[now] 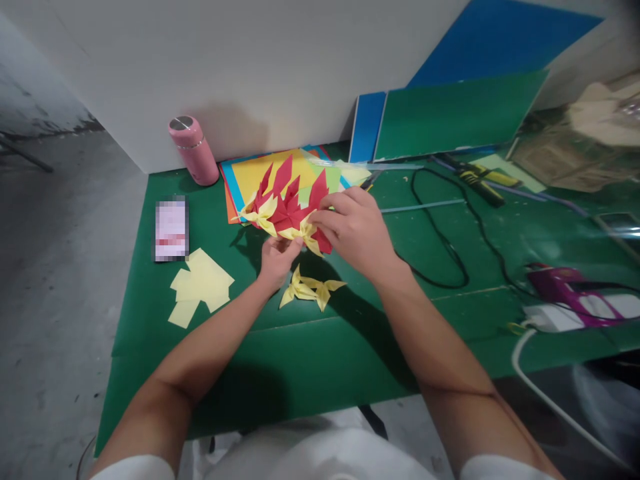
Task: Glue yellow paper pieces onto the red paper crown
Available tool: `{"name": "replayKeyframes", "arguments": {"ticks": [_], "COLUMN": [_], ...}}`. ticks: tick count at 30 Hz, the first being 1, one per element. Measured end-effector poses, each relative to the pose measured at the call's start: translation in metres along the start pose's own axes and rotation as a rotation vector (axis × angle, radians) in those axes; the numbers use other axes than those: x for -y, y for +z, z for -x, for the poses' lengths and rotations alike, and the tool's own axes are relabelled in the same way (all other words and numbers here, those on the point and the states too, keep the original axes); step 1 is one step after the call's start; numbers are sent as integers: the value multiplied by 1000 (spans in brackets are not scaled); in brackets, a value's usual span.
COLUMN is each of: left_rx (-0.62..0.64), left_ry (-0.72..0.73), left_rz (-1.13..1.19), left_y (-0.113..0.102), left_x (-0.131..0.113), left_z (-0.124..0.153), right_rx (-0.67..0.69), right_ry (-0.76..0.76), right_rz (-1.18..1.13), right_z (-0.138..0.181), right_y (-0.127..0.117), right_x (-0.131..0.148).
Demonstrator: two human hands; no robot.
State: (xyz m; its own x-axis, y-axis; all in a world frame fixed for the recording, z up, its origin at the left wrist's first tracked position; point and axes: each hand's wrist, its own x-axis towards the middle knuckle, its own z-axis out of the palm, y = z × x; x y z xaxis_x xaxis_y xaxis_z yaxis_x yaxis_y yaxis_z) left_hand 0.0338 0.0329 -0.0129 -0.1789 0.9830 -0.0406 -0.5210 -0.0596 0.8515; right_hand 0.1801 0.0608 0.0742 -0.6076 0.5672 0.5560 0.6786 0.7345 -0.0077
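Two hands on the red-and-yellow paper cluster [289, 215], up just over the green table [240, 380]: pointed red petals [283, 175] on top, two yellow flowers [265, 215] along the lower edge. Left hand [275, 265] in from below, grip drawn in, thumb and fingers pinching that lower edge. Right hand [353, 223] across from the other side, fingers bent, grip narrowed to a pinch on the cluster near the right-hand flower. Directly below, on the table, two loose yellow paper stars [300, 290], side by side and touching. Over to the left, overlapping pale yellow paper pieces [200, 283], and beside them a pixelated phone [171, 228]. Further back, a pink flask [195, 153], upright beside fanned coloured sheets [245, 175]. Off right, looped black cable [467, 280].
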Motion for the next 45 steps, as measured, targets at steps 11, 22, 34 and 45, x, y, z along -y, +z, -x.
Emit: {"name": "replayKeyframes", "arguments": {"ticks": [11,22,34,45], "left_rx": [17,91,73,43], "left_ry": [-37,-6,-25,-66], "left_rz": [56,31,0,20], "left_y": [-3,-1,-4,-3], "left_x": [3,6,7,6], "left_z": [0,0,-2,-1], "right_rx": [19,23,135,153], "right_ry": [20,5,-31,-54], "right_rz": [-9,-54,-57,-65], "right_z": [-1,0,-1,-2], "right_y": [1,-6,-8,-8], "right_x": [2,0,0,1]}}
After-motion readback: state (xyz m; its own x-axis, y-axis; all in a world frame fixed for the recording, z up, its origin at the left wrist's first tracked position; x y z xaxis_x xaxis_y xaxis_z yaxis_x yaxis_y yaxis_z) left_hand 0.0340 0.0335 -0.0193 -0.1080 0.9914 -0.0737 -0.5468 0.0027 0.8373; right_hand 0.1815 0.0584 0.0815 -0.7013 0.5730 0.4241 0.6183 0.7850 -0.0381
